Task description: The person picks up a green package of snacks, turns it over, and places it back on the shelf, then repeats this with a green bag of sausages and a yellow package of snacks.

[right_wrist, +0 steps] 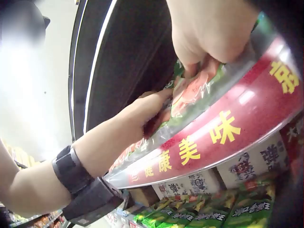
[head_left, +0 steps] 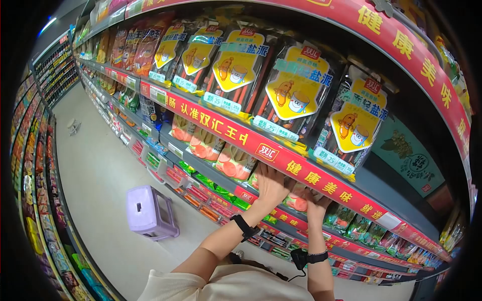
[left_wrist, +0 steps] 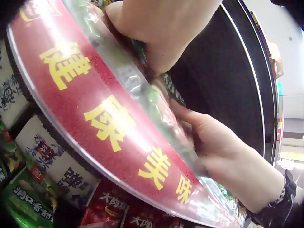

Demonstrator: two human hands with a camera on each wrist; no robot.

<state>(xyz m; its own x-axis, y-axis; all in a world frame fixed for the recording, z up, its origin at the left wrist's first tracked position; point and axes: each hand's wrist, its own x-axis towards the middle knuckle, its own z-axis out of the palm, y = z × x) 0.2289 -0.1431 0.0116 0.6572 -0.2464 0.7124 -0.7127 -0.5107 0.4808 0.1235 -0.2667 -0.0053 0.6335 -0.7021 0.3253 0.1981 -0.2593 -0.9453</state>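
Observation:
Both hands reach in beneath the upper shelf's red strip, over a row of clear packs printed with pink sausage slices. My left hand (head_left: 272, 186) bends down behind the shelf's front edge, its fingers gripping one end of a sausage pack (right_wrist: 192, 90). At the pack's other end my right hand (right_wrist: 213, 33) holds it, thumb and fingers curled onto the wrapper. In the left wrist view the right hand (left_wrist: 221, 147) has its thumb over the pack's top edge. Some fingertips are hidden behind the wrappers.
A clear shelf guard with a red lettered strip (left_wrist: 90, 95) stands in front of the packs. Above hang large sausage bags with yellow labels (head_left: 296, 95). Green packets (right_wrist: 247, 209) lie on the shelf below. A purple stool (head_left: 145, 210) stands in the aisle.

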